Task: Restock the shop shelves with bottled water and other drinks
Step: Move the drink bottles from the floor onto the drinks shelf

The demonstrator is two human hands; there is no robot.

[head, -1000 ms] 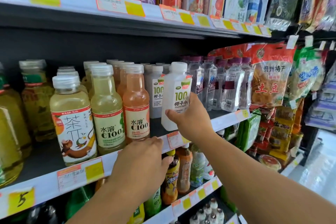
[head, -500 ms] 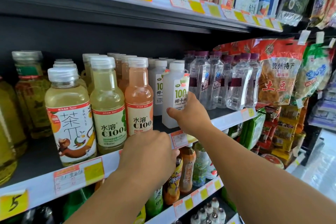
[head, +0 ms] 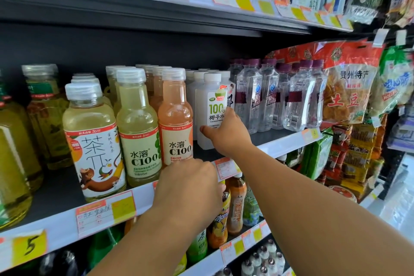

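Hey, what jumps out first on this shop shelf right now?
The right hand grips a white coconut water bottle mid-shelf, beside clear water bottles. The left hand rests at the shelf edge below a pink juice bottle.

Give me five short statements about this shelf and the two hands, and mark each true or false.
1. The right hand holds the white coconut water bottle. True.
2. That bottle lies on its side. False: it stands upright on the shelf.
3. The left hand is at the base of the pink bottle. True.
4. The clear water bottles have green caps. False: the caps are dark purple.
5. The pink bottle stands right of the coconut water bottle. False: it stands left of it.
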